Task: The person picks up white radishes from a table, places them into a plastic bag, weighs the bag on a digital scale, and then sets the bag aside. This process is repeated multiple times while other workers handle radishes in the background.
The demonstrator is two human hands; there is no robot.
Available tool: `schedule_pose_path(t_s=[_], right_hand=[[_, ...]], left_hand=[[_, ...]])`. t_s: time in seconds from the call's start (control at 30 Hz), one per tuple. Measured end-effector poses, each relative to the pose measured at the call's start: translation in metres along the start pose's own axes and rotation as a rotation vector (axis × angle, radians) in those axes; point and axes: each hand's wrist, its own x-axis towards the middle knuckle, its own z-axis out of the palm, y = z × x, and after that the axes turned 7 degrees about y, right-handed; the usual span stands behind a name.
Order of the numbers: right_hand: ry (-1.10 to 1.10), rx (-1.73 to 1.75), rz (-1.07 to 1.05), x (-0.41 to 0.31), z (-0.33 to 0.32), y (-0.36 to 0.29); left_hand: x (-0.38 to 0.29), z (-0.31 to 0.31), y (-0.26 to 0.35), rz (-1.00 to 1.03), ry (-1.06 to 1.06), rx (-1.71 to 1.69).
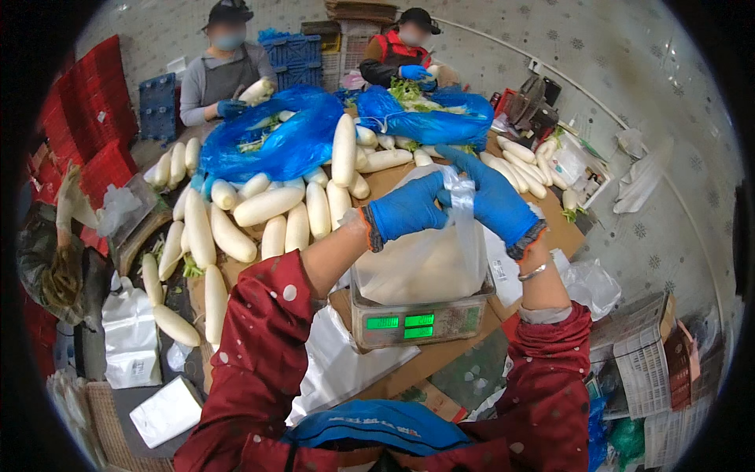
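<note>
My left hand (407, 207), in a blue glove, pinches the gathered neck of a translucent plastic bag (422, 265). From the other side, my right hand (494, 194), gloved the same way, grips the twisted top of that bag. Pale, long shapes show through the plastic, probably white radishes. Beneath it, the bag rests on a digital weighing scale (422, 324) with lit green displays. Loose white radishes (268, 205) lie heaped beyond and left of my hands.
Blue plastic sacks (277, 144) of radishes stand at the table's far side, where two people in masks each handle a radish. White bags (131, 333) lie at the left. A white tray (581, 168) sits far right, and plastic crates (640, 366) stand lower right.
</note>
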Motion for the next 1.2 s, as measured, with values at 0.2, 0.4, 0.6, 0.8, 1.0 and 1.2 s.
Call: schedule_pose_path(t_s=[0.2,0.4,0.6,0.8,1.0,1.2], right_hand=[[0.065,-0.442,0.284,0.005,-0.013,0.057],[0.224,-0.563,0.484,0.004,0.016,0.178],[0.372,0.085,0.49,-0.005,0.017,0.177],[-0.033,0.978,0.332,-0.029,-0.014,0.083],[-0.029,0.568,0.399,-0.064,0.013,0.016],[-0.007,0.112,0.174,-0.073,0.023,0.034]], left_hand=[[-0.045,-0.016,-0.02,-0.608,-0.122,-0.323],[-0.143,-0.009,-0.024,-0.016,-0.209,0.012],[-0.127,-0.022,0.001,-0.466,-0.016,-0.482],[-0.059,-0.003,0.026,-0.555,0.164,-0.899],[-0.043,0.027,0.054,-0.448,-0.015,-0.651],[-0.069,0.026,0.063,-0.203,0.16,0.023]])
